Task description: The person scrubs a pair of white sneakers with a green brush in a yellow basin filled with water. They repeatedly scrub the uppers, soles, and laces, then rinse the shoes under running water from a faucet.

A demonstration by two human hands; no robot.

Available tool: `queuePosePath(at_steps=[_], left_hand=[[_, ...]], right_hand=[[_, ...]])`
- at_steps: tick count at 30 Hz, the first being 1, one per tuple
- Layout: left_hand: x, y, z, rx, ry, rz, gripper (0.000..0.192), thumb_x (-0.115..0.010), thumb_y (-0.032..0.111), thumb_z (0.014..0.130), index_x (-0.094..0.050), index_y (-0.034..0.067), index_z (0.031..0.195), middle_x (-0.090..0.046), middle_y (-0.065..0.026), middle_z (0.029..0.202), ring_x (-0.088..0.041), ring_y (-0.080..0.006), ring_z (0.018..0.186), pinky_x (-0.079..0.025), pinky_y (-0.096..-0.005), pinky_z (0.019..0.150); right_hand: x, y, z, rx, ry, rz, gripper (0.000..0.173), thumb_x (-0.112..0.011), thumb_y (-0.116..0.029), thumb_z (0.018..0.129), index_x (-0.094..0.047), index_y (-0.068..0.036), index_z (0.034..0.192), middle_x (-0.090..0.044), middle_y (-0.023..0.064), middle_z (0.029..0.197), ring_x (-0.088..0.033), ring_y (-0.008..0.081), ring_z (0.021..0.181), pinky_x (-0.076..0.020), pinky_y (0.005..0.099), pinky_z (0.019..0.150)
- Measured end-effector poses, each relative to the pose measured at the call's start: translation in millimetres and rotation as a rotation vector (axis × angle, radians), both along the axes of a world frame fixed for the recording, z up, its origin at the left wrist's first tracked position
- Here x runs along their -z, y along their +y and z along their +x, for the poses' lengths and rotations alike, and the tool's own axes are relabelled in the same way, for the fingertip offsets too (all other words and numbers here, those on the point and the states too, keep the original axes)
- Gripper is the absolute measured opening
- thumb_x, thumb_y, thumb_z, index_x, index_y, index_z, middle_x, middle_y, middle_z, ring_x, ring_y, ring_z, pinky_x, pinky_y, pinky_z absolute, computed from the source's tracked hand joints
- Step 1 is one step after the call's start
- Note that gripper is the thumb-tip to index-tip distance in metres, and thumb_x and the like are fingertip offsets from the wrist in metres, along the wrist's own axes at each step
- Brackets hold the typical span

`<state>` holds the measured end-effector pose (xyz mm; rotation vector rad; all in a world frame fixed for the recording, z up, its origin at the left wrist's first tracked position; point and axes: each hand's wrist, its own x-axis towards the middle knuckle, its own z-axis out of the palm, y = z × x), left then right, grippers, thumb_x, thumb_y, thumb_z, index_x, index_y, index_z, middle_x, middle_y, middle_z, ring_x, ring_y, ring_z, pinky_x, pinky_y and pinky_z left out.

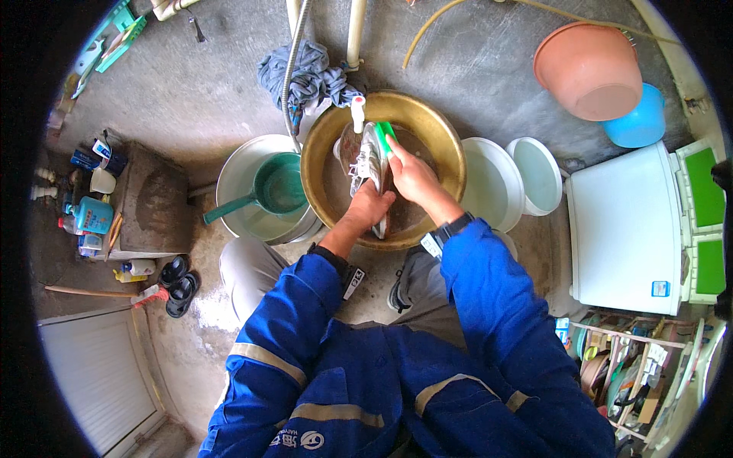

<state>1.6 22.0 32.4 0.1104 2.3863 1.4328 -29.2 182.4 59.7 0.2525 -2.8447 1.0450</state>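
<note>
Over a brass-coloured metal basin (pixel 444 131), my left hand (pixel 369 205) grips a pale grey-and-white lace-up shoe (pixel 369 157) near its heel. The toe points away from me, towards a white plastic tap (pixel 358 111). My right hand (pixel 413 176) holds a bright green scrubbing brush (pixel 386 135) against the right side of the shoe near the toe. The brush's bristles are hidden from this angle. Brownish water or a wet bottom shows in the basin, and a brown board-like thing (pixel 347 146) lies beside the shoe on the left.
Left of the basin, a green dipper (pixel 280 183) rests across a white bucket (pixel 229 172) of water. Two white water buckets (pixel 491 180) (pixel 535 174) stand on the right, beside a white cabinet-like appliance (pixel 627 229). A metal hose (pixel 289 74) hangs near a bundled grey cloth (pixel 303 71).
</note>
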Motion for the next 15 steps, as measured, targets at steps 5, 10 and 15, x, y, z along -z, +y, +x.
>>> queuePosePath(at_steps=[5,10,15], left_hand=[[0.5,2.4,-4.3,0.034,-0.038,-0.058,0.065,-0.072,0.044,0.093,-0.058,-0.014,0.12,-0.071,-0.0357,0.112,-0.072,-0.0404,0.11,-0.055,-0.0462,0.096],[16.8,-10.7,-0.6,0.049,-0.169,0.156,0.057,-0.072,0.042,0.095,-0.06,-0.007,0.121,-0.072,-0.0252,0.11,-0.072,-0.0303,0.103,-0.057,-0.0433,0.089],[21.9,-31.5,-2.4,0.097,-0.59,0.782,0.055,-0.066,0.038,0.096,-0.058,-0.002,0.131,-0.069,-0.0193,0.117,-0.069,-0.0297,0.103,-0.056,-0.0489,0.091]], right_hand=[[0.4,5.6,53.8,-0.039,-0.1,-0.012,0.054,-0.048,-0.029,0.111,-0.037,-0.019,0.163,-0.07,0.0346,0.097,-0.069,0.052,0.089,-0.0529,0.0597,0.077],[-0.8,0.4,88.5,-0.096,-0.026,-0.107,0.054,-0.048,-0.029,0.111,-0.038,-0.019,0.163,-0.069,0.0357,0.099,-0.069,0.0521,0.092,-0.0535,0.0588,0.08],[1.0,-0.3,117.5,-0.083,-0.214,-0.103,0.054,-0.045,-0.032,0.112,-0.037,-0.017,0.164,-0.069,0.0347,0.112,-0.069,0.0498,0.103,-0.0543,0.0549,0.089]])
